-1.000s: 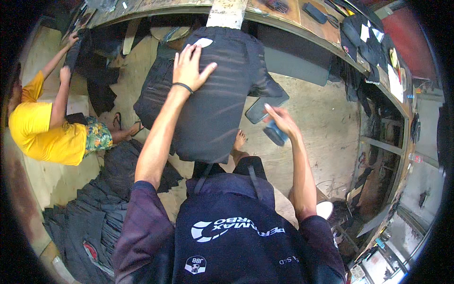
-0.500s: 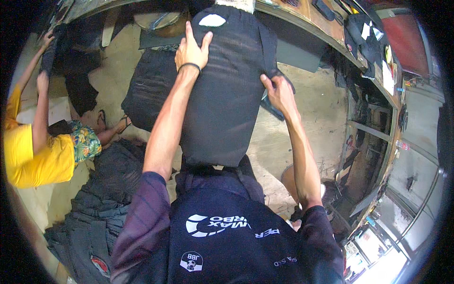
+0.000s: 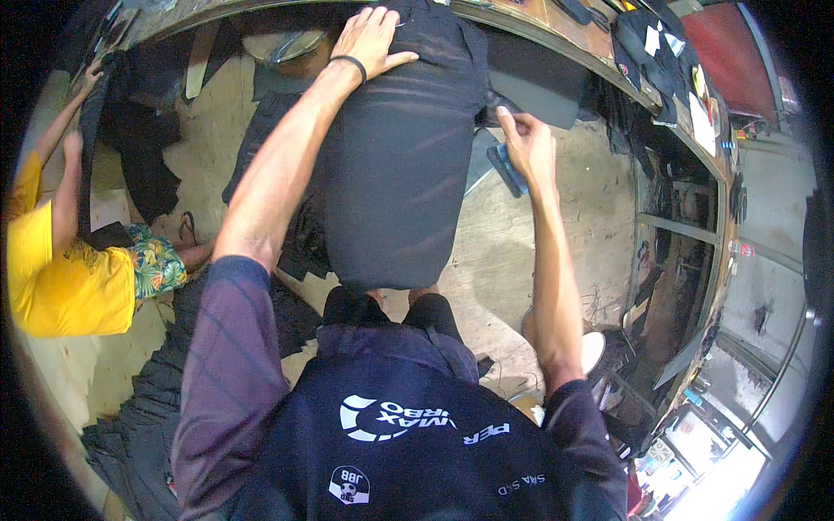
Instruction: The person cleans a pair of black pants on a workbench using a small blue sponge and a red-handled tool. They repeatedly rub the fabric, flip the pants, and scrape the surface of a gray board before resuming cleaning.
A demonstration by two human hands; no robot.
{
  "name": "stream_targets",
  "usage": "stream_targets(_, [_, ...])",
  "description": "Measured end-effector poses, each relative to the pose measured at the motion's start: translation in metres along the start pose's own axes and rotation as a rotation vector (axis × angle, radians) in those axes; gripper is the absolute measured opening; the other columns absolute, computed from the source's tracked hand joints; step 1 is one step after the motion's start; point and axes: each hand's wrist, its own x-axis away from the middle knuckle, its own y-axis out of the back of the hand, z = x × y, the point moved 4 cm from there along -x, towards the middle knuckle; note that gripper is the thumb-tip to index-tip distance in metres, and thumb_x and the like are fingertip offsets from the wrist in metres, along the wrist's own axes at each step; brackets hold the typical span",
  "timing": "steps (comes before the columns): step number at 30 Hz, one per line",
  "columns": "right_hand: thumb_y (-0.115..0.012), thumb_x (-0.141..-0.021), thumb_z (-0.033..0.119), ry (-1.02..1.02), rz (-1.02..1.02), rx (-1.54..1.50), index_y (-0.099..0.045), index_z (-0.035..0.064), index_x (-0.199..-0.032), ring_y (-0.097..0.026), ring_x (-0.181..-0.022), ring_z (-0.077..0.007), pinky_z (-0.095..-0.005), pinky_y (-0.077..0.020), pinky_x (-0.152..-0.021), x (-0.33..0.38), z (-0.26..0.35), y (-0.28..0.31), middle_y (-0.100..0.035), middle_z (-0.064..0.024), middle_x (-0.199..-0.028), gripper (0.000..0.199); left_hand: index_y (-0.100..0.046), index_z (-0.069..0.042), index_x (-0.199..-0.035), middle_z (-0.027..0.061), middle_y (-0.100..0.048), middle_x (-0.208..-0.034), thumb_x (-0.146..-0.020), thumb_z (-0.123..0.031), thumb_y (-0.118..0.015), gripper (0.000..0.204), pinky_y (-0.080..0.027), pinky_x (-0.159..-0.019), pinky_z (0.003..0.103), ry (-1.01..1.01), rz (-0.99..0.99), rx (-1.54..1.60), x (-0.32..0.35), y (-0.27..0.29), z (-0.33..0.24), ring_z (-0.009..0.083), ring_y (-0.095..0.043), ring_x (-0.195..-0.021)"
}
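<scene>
A long piece of black cloth (image 3: 395, 191) hangs down in front of me from the work surface, its lower end over my knees. My left hand (image 3: 369, 39) lies flat across its far end with the fingers stretched out and the thumb apart. At the cloth's right side, my right hand (image 3: 528, 148) has its thumb and fingers closed at a dark loose edge of cloth (image 3: 497, 102). The fingertips partly hide what is pinched there. Another dark cloth (image 3: 261, 130) hangs to the left, partly behind my left forearm.
A wooden bench (image 3: 556, 35) curves along the far side with dark cloth and papers on it. At left, a person in a yellow shirt (image 3: 78, 278) handles dark cloth. A heap of black garments (image 3: 165, 408) lies at lower left. A blue-black object (image 3: 506, 171) is below my right hand.
My left hand has moved farther away and right, over where a white oval patch showed. My right hand has shifted slightly right and up. The cloth's near end has drawn away, baring my knees.
</scene>
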Motion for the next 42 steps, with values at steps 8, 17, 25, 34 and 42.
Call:
stream_targets(8, [-0.077,-0.100,0.039,0.218,-0.094,-0.191,-0.078,0.0008,-0.098,-0.076,-0.085,-0.0310,-0.0405,-0.0577,-0.081,0.109,-0.028,-0.025,-0.077,-0.0175,-0.089,0.038,-0.074,0.003,-0.130,0.0277,-0.073,-0.131,-0.088,-0.081,-0.067,0.094,-0.054,-0.110,0.050,0.156,0.820,0.074,-0.067,-0.042,0.001,0.0420,-0.069,-0.126])
stream_targets(17, [-0.070,-0.104,0.055,-0.173,0.704,-0.383,-0.074,0.0041,-0.131,-0.071,-0.109,-0.0244,-0.0389,-0.0525,-0.102,-0.012,-0.103,-0.058,-0.078,-0.0134,-0.113,0.058,-0.043,0.006,-0.154,0.0359,-0.054,-0.151,-0.095,-0.054,-0.081,0.093,-0.046,-0.117,0.049,0.949,-0.061,0.803,0.135,-0.020,-0.031,0.0427,-0.058,-0.140])
stream_targets(25, [-0.065,-0.104,0.062,-0.067,0.967,-0.262,-0.072,0.0003,-0.133,-0.070,-0.118,-0.0272,-0.0430,-0.0536,-0.106,0.042,-0.107,-0.064,-0.077,-0.0165,-0.123,0.068,-0.049,0.006,-0.144,0.0328,-0.070,-0.129,-0.112,-0.040,-0.059,0.057,-0.053,-0.102,0.052,1.132,0.109,0.842,0.315,0.016,-0.167,0.0480,-0.069,-0.122])
stream_targets(34, [-0.044,-0.106,0.075,-0.209,0.858,-0.369,-0.054,0.0064,-0.158,-0.064,-0.127,-0.0214,-0.0423,-0.0469,-0.112,0.061,-0.111,-0.053,-0.080,-0.0101,-0.121,0.087,-0.060,0.006,-0.145,0.0230,-0.064,-0.148,-0.113,-0.029,-0.046,0.049,-0.042,-0.122,0.039,0.742,0.522,0.949,0.366,0.044,-0.096,0.0335,-0.058,-0.144])
stream_targets(42, [-0.075,-0.099,0.058,-0.150,0.552,-0.227,-0.078,-0.0014,-0.089,-0.062,-0.079,-0.0130,-0.0324,-0.0489,-0.074,-0.036,-0.093,-0.045,-0.069,-0.0042,-0.082,0.060,-0.030,-0.001,-0.167,0.0348,-0.059,-0.149,-0.098,-0.079,-0.053,0.106,-0.051,-0.110,0.056,1.026,0.319,0.458,0.111,-0.030,-0.053,0.0506,-0.065,-0.128])
